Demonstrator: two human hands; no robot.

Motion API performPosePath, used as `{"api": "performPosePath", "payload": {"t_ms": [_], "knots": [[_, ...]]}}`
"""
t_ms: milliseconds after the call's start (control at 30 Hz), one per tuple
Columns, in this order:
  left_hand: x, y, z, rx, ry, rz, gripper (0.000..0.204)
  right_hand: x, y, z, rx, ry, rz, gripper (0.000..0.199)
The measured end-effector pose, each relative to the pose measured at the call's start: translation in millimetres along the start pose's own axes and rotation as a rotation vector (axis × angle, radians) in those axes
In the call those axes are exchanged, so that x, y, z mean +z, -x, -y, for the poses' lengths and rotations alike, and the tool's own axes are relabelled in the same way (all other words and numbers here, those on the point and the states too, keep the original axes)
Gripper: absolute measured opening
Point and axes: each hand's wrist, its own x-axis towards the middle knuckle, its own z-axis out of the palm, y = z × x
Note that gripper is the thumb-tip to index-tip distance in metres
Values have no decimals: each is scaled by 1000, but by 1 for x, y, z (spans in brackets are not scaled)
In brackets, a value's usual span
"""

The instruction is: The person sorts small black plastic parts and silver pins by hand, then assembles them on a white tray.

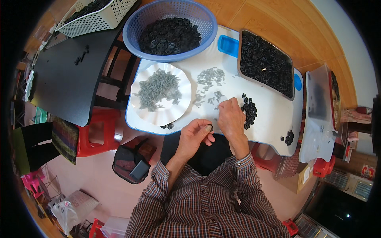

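Note:
Just over the table's near edge, my left hand (194, 137) pinches a small black oval plastic piece (210, 127) between thumb and fingers. My right hand (231, 118) is closed above the white tabletop, fingertips pressed together beside a few loose grey translucent pieces (217, 95); anything between them is too small to make out. Right of it lies a small group of black pieces (249, 112). A white fluted plate (139, 85) heaped with grey pieces (158, 88) stands left of my hands. A couple of black pieces (170, 126) lie near the plate's lower rim.
At the back are a blue perforated basin (131, 37) and a metal tray (293, 79), both full of black pieces. More black pieces (289, 137) lie at the right front. A black table (75, 87), red stool (99, 135) and dark bag (129, 162) stand left.

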Motion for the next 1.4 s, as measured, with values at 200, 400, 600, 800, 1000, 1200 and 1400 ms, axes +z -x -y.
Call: {"api": "performPosePath", "payload": {"t_ms": [200,400,600,800,1000,1200,1400], "knots": [[-1,0,1,-7,131,-3,21,-19,23,9,62,-261,-9,8],[4,0,-1,67,107,35,23,-18,51,5,229,-583,67,7],[5,-1,4,127,-194,-75,22,-18,61,8,287,-641,83,8],[13,-12,-5,548,-1012,-160,22,-19,63,7,330,-710,94,10],[17,-18,-13,533,-1320,-149,19,-20,64,2,400,-834,153,13],[12,-15,-9,595,-1156,-129,22,-18,68,0,442,-1056,229,16],[16,1,-8,321,-579,51,14,-27,71,1,518,-1268,377,18]]}}
